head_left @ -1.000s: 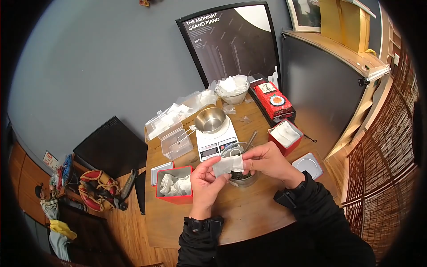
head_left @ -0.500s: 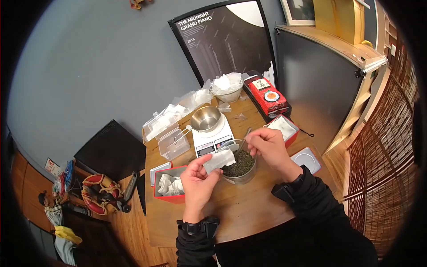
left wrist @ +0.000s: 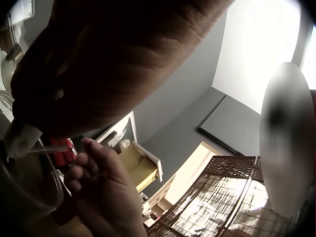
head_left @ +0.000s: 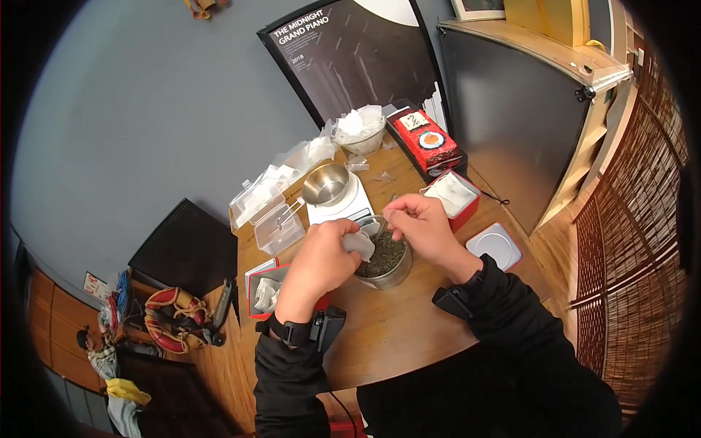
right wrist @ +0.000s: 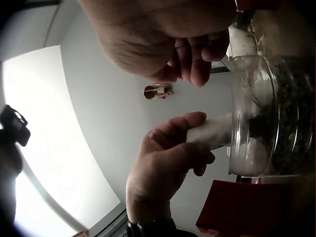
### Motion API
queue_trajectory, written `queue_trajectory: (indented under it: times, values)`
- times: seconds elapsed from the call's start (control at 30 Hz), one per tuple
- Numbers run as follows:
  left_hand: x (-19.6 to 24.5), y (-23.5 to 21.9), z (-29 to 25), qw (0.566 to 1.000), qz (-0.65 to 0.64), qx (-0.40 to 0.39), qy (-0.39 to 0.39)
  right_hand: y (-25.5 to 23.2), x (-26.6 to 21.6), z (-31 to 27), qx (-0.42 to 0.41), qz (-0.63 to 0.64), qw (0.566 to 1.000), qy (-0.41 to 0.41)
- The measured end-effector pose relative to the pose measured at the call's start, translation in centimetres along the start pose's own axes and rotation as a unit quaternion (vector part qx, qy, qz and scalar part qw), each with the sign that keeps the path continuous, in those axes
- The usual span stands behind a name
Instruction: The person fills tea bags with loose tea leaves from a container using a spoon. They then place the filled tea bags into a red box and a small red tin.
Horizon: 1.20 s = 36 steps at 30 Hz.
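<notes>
A clear round jar [head_left: 385,280] of dried green leaves [head_left: 385,255] stands near the middle of the table. My left hand [head_left: 321,255] pinches a small white filter bag [head_left: 361,247], its end at the jar's mouth; the right wrist view also shows the bag [right wrist: 215,132] reaching to the rim. Over the jar's far right side, my right hand [head_left: 425,228] grips the thin handle of a spoon [left wrist: 52,149], whose lower end is hidden. Left of the jar, partly behind my left wrist, sits a red tin [head_left: 264,292] with white bags in it.
Beyond the jar, a white scale [head_left: 355,198] carries a steel bowl [head_left: 326,184]. A clear plastic box [head_left: 280,230] lies left of it. To the right are another red tin [head_left: 464,213] and a lid [head_left: 495,247]. A glass bowl [head_left: 359,140] and red package [head_left: 429,142] stand behind.
My right hand has let go of the bag's edge and taken the spoon in the jar. My left hand has turned over and brought the bag to the jar's mouth.
</notes>
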<state>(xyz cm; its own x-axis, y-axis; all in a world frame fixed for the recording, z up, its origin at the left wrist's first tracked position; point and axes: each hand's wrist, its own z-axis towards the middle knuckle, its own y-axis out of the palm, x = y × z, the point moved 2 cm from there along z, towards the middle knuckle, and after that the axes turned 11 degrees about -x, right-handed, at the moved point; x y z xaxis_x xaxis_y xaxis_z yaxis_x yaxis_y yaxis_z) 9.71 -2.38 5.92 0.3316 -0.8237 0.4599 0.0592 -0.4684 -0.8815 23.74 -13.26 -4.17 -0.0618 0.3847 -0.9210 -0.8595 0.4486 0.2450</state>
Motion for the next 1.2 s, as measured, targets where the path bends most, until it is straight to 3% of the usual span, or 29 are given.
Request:
queue_trajectory:
  times: [0.27, 0.37, 0.43, 0.73, 0.87, 0.93, 1.07, 1.2]
  values:
    - [0.8, -0.7, 0.0, 1.000, 0.015, -0.003, -0.016, 0.0, 0.7, 0.2, -0.016, -0.004, 1.000, 0.000]
    - [0.4, -0.5, 0.0, 0.999, 0.048, 0.001, 0.019, 0.0, 0.5, 0.3, -0.019, -0.019, 1.000, 0.002]
    - [0.7, -0.8, -0.4, 0.999, 0.031, 0.002, -0.009, 0.0, 0.3, 0.1, -0.025, -0.018, 1.000, -0.001]
    - [-1.0, -0.4, -0.9, 0.998, -0.055, 0.036, 0.019, 0.1, 0.4, 0.2, -0.018, -0.026, 0.999, -0.001]
    - [-1.5, -0.1, -1.0, 0.998, -0.022, 0.037, 0.037, 0.2, 0.5, 0.3, -0.021, -0.022, 1.000, -0.006]
    - [-2.0, -0.1, -1.2, 0.994, -0.102, 0.042, 0.012, 0.1, 0.7, 0.2, -0.019, -0.020, 1.000, -0.003]
    - [-3.6, 0.7, -1.8, 0.984, -0.159, 0.074, 0.034, 0.1, 0.6, 0.2, -0.021, -0.016, 1.000, -0.006]
    - [-2.7, 1.0, -3.0, 0.979, -0.188, 0.076, -0.022, 0.2, 0.9, 0.2, -0.019, -0.016, 1.000, -0.004]
